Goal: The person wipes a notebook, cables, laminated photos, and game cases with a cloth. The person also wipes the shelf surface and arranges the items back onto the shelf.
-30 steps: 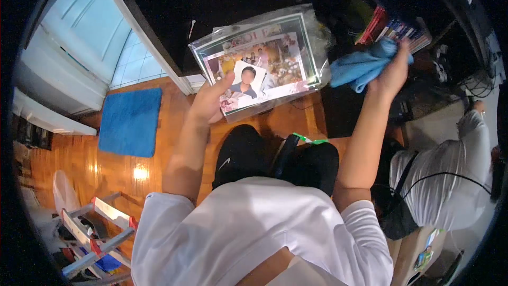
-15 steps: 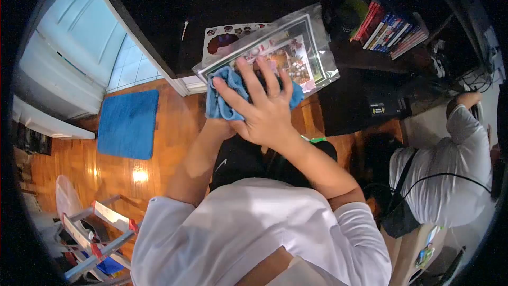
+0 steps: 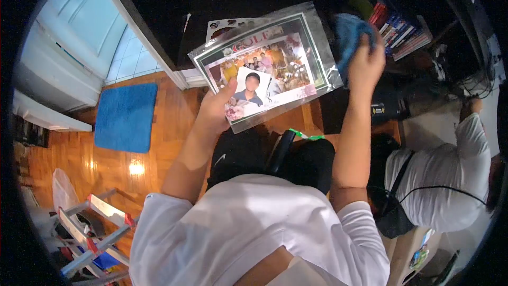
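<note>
A photo print in a clear plastic sleeve (image 3: 288,69) is tilted in front of me, with "GOLF" on its upper border. My left hand (image 3: 216,107) grips its lower left corner, the thumb over the front beside a small portrait photo (image 3: 252,89). To the right of the sleeve, my right hand (image 3: 366,63) is raised and closed on a blue cloth (image 3: 349,34), which is blurred. The cloth is apart from the sleeve.
Books (image 3: 397,32) stand on the dark shelf at upper right. A co-worker in a white shirt (image 3: 436,180) is at the right. A blue mat (image 3: 126,117) lies on the wooden floor, a ladder (image 3: 98,233) stands lower left, and a door (image 3: 87,32) is upper left.
Half a second ago my right hand pressed the cloth over the sleeve; now it has lifted away to the right with the cloth, uncovering the print and portrait. My left hand still holds the sleeve.
</note>
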`<state>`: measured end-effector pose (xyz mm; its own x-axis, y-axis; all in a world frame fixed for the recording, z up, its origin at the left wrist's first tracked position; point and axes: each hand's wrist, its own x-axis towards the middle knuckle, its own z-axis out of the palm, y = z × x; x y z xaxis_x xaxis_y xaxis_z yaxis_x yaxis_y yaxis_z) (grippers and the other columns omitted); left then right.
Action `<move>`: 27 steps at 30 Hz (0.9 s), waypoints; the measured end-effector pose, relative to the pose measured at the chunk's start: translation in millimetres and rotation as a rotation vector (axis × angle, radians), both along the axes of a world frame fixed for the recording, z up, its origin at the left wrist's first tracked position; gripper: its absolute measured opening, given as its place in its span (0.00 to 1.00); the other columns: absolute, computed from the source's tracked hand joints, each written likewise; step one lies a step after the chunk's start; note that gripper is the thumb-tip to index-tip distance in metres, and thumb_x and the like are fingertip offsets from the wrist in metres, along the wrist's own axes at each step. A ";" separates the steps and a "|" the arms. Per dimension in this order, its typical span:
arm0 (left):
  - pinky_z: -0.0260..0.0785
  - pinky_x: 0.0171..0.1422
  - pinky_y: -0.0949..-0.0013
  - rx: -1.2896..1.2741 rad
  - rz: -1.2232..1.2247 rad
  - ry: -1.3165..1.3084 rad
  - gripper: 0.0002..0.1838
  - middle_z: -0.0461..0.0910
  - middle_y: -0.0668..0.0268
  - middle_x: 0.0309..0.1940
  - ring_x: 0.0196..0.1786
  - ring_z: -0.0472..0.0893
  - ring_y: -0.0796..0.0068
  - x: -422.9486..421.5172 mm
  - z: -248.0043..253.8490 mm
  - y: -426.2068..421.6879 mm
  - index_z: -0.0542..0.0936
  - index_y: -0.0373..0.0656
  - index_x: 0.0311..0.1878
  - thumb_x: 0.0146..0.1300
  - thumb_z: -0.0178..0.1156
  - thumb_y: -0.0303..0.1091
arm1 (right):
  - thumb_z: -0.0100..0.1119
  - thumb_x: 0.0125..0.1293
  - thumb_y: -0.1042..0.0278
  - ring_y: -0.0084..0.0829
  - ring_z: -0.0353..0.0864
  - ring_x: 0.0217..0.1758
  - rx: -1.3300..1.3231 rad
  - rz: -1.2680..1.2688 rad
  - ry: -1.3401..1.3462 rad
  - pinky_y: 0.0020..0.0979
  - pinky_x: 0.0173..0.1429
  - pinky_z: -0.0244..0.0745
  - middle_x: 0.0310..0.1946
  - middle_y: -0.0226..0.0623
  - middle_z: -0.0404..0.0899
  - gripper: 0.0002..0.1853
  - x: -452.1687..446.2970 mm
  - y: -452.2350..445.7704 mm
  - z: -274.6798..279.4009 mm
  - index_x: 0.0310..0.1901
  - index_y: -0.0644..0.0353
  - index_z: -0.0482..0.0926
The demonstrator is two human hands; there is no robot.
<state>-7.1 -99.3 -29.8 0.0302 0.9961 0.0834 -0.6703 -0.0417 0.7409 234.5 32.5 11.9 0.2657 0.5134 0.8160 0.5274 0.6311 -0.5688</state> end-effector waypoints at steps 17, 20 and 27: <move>0.70 0.47 0.66 0.334 -0.197 -0.379 0.23 0.73 0.65 0.35 0.40 0.75 0.73 -4.5 -36.4 48.9 0.68 0.40 0.50 0.59 0.55 0.48 | 0.45 0.64 0.49 0.30 0.73 0.29 -0.509 0.653 1.122 0.30 0.32 0.71 0.33 0.37 0.74 0.23 41.8 -59.7 -4.6 0.47 0.63 0.68; 0.70 0.44 0.67 0.392 -0.242 -0.369 0.23 0.73 0.64 0.35 0.39 0.75 0.72 -5.0 -17.8 49.1 0.67 0.38 0.51 0.60 0.56 0.45 | 0.49 0.59 0.40 0.30 0.74 0.26 -0.468 0.845 0.942 0.30 0.30 0.71 0.32 0.35 0.74 0.28 28.9 -74.7 -30.1 0.47 0.60 0.69; 0.70 0.51 0.61 0.332 -0.145 -0.301 0.23 0.74 0.57 0.46 0.48 0.76 0.64 -6.0 -12.8 44.7 0.66 0.36 0.55 0.58 0.58 0.33 | 0.61 0.56 0.62 0.25 0.71 0.19 -0.550 0.693 0.491 0.24 0.22 0.67 0.24 0.35 0.74 0.17 -12.9 -88.7 -36.9 0.41 0.65 0.71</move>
<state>-13.1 -54.6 -42.5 0.0932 0.9012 0.4233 -0.8695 -0.1335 0.4755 221.6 -56.2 -25.0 0.0089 0.9539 0.2999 -0.2261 0.2941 -0.9286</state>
